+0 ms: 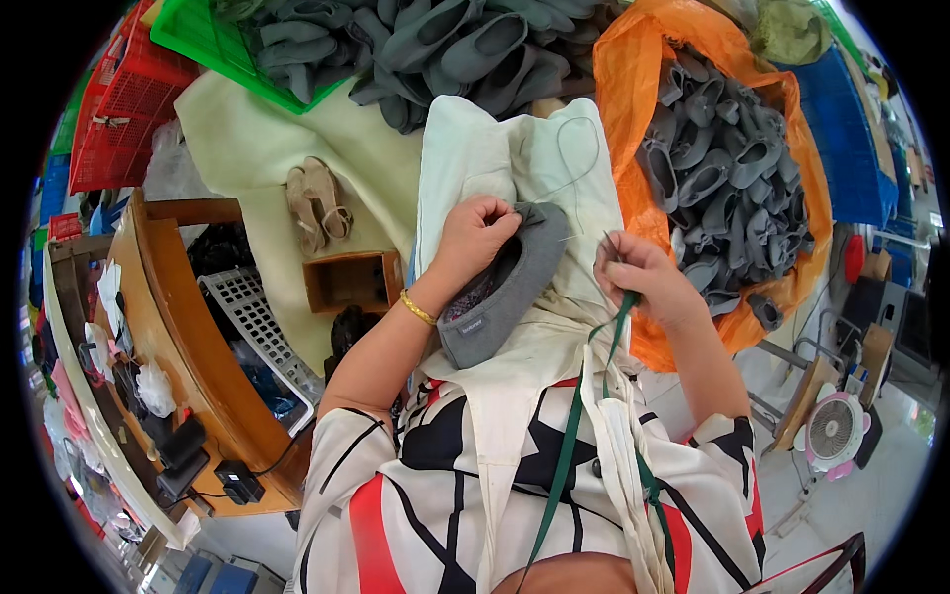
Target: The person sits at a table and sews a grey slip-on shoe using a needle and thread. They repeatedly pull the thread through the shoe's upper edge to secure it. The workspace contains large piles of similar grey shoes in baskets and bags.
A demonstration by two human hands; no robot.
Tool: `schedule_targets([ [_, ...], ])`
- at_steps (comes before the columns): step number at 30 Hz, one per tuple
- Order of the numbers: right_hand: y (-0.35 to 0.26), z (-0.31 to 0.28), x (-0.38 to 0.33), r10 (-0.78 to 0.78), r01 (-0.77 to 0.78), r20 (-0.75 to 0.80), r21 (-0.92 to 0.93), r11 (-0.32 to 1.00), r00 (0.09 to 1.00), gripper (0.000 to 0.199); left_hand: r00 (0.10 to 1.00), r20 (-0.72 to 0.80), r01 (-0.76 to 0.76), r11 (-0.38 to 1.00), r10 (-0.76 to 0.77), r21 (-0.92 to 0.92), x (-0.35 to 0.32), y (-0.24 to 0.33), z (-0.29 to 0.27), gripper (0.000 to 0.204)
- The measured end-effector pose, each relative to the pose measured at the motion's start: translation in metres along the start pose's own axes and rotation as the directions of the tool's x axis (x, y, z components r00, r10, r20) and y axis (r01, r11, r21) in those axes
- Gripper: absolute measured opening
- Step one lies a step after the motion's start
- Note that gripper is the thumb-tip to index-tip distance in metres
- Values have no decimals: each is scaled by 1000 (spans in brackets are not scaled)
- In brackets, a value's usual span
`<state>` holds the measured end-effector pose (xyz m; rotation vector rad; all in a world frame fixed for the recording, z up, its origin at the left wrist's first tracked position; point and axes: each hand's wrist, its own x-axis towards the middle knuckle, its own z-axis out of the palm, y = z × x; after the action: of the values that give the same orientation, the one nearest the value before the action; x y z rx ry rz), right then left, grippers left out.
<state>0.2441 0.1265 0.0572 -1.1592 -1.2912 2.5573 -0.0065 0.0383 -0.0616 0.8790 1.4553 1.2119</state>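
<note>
A grey felt shoe (505,307) with a patterned lining and a small label at one end rests on the pale cloth over my lap. My left hand (475,233), a gold bracelet at its wrist, is closed on the shoe's far end, thumb and fingers pinching the fabric. Beside the shoe's right edge a thin needle (571,238) sticks out. A dark thread (579,121) loops over the cloth beyond. To the right, my right hand (638,277) is closed around a small pointed metal tool, mostly hidden by the fingers. A green ribbon (572,426) runs from that hand toward my neck.
Grey shoes overflow a green crate (178,40) at the far side. More fill an orange bag (618,89) at right. Tan sandals (317,203) and a small wooden box (348,280) lie to the left, near a wooden desk (178,366). A fan (834,431) stands at lower right.
</note>
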Motion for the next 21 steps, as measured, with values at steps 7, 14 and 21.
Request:
schedule_targets([
  [7, -18, 26, 55, -462, 211, 132, -970, 123, 877, 21, 1000, 12, -18, 998, 17, 62, 0, 5, -2, 11],
  [14, -29, 38, 69, -378, 123, 192, -972, -198, 906, 26, 1000, 2, 6, 995, -7, 100, -1, 14, -2, 12],
  [21, -26, 38, 80, -367, 84, 151, -978, -193, 918, 23, 1000, -5, -24, 990, 25, 136, 0, 16, -3, 11],
])
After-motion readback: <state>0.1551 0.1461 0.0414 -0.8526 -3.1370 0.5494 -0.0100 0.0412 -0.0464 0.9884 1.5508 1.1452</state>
